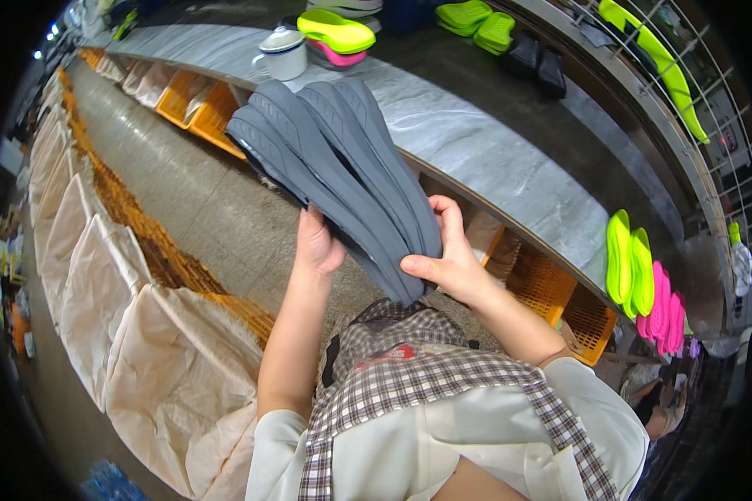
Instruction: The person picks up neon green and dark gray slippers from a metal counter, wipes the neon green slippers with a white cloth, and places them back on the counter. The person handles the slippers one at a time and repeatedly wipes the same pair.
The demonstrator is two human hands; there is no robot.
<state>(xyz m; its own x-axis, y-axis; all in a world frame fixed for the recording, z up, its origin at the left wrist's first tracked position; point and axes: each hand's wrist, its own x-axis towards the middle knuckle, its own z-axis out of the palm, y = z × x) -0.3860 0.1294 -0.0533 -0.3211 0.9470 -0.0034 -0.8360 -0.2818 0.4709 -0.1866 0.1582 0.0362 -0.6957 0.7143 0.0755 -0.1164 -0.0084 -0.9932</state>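
Over the near edge of the marbled grey bench point(493, 154), we hold a bundle of grey soles point(342, 163) — fanned at the far end, gathered near our checked apron point(426, 377). Our right hand point(453, 255) is clamped on the bundle's right edge, thumb on top. Our left hand point(319, 244) touches the left edge; its fingers are hidden, so we cannot tell how far they close. Beyond the soles, a white lidded mug point(284, 60) stands beside a yellow-green insole point(336, 32).

Mug point(286, 62) on the worktop point(468, 138), crates point(540, 280) (seemingly in a row) beneath.
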